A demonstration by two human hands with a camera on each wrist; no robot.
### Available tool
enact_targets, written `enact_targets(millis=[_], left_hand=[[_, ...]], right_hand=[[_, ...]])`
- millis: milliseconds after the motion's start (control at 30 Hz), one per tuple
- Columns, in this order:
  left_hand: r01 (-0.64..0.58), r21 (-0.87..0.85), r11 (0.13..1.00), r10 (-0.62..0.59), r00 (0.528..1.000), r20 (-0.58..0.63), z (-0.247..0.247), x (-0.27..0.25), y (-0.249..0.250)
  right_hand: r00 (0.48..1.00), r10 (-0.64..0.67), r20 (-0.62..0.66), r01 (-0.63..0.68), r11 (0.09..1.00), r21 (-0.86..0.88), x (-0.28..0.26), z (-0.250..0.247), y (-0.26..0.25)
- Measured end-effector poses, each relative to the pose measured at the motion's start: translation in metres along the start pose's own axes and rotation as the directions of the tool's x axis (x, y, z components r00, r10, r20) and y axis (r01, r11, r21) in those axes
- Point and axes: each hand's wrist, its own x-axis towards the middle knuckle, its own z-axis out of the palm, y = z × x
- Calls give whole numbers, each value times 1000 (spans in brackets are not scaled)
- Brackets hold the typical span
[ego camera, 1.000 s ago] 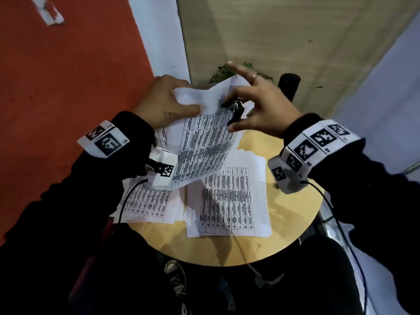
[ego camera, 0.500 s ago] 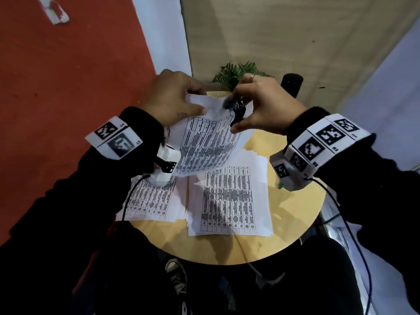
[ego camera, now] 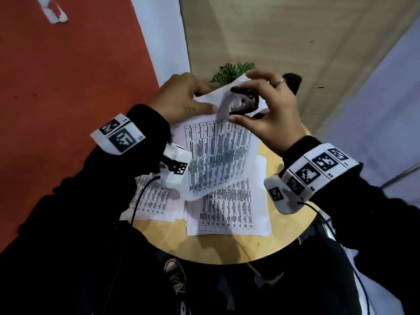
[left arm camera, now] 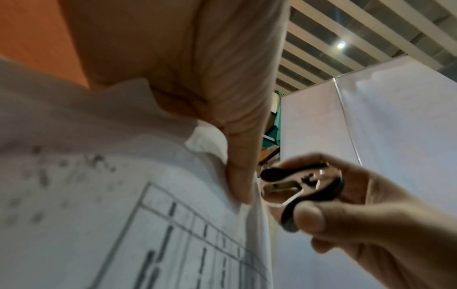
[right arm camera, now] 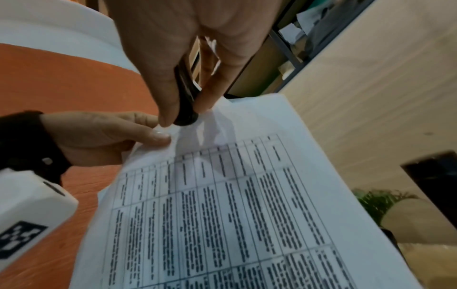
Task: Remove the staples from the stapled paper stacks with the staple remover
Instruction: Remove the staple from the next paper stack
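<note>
A stapled paper stack point(ego camera: 218, 155) printed with tables is held up above the round table. My left hand point(ego camera: 181, 98) pinches its top left corner, thumb on the front of the sheet point(left arm camera: 237, 176). My right hand point(ego camera: 268, 110) grips the black staple remover point(ego camera: 244, 103) between thumb and fingers, just right of that corner. The remover point(left arm camera: 301, 187) shows its metal jaws apart, close to the paper's edge. In the right wrist view the remover point(right arm camera: 185, 105) sits at the stack's top margin point(right arm camera: 222, 176). No staple can be made out.
Two more printed stacks point(ego camera: 229, 210) point(ego camera: 154, 198) lie flat on the round wooden table point(ego camera: 227, 251). A small green plant point(ego camera: 231, 71) and a black cylinder point(ego camera: 292, 81) stand at the table's far side. Red floor point(ego camera: 68, 87) lies to the left.
My right hand has turned, so the staple remover now lies sideways with its jaws toward the corner. The held stack has shifted slightly right and tilted.
</note>
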Motion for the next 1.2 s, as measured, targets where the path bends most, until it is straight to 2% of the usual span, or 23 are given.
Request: enact_targets(millis=[67, 233, 400, 600, 733, 967, 1200], left_hand=[[3, -43, 999, -2, 999, 41, -3, -1, 1], [10, -76, 997, 0, 992, 125, -4, -1, 1], [45, -103, 994, -35, 995, 96, -4, -3, 3], [67, -156, 985, -53, 994, 95, -3, -5, 6], [56, -153, 987, -35, 990, 134, -5, -8, 6], [55, -205, 977, -24, 988, 153, -3, -8, 4], [54, -285, 957, 3, 981, 196, -1, -10, 8]], right_hand=[[999, -28, -42, 28, 999, 14, -4, 3, 3], [993, -119, 14, 118, 991, 56, -6, 8, 1], [979, -199, 40, 196, 979, 63, -3, 7, -1], [957, -280, 68, 283, 958, -36, -3, 7, -2], [942, -326, 74, 330, 943, -49, -2, 6, -1], [922, -371, 111, 381, 920, -94, 0, 4, -5], [923, -352, 152, 376, 908, -184, 4, 2, -10]])
